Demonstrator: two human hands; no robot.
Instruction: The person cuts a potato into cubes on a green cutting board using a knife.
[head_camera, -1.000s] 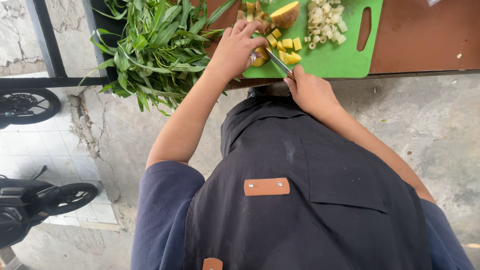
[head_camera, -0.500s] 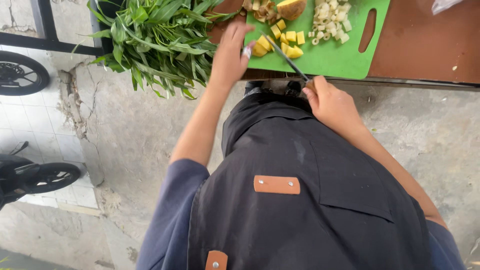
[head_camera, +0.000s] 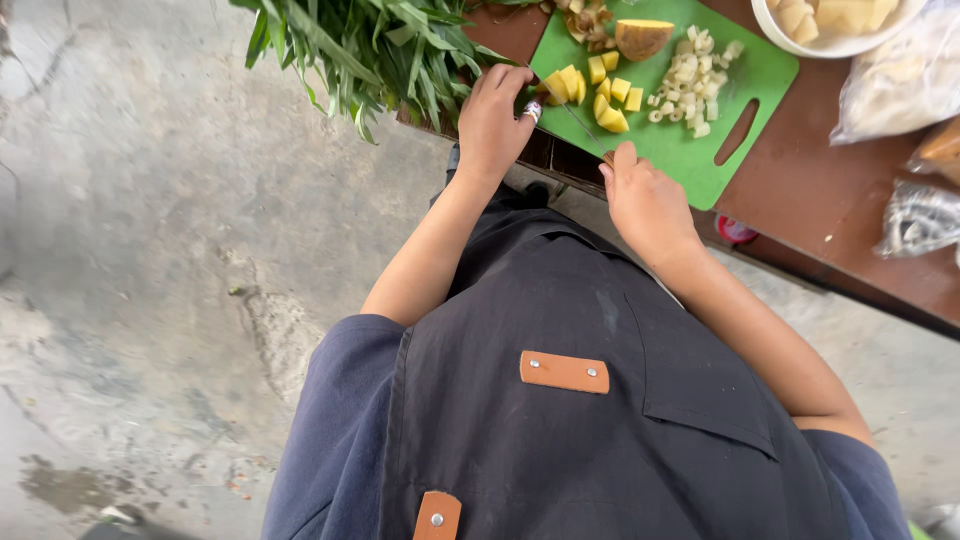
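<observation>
knife (head_camera: 583, 128): gripped in closed right hand (head_camera: 645, 200), blade angled onto green cutting board (head_camera: 700, 160) for dicing. yellow potato piece (head_camera: 556, 88): pinned steady at board's near edge by curled left hand (head_camera: 495, 120).

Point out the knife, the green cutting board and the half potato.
knife (head_camera: 582, 125), head view, on the thin blade.
green cutting board (head_camera: 700, 165), head view, on bare surface near the handle slot.
half potato (head_camera: 642, 38), head view, on its brown skin.
</observation>
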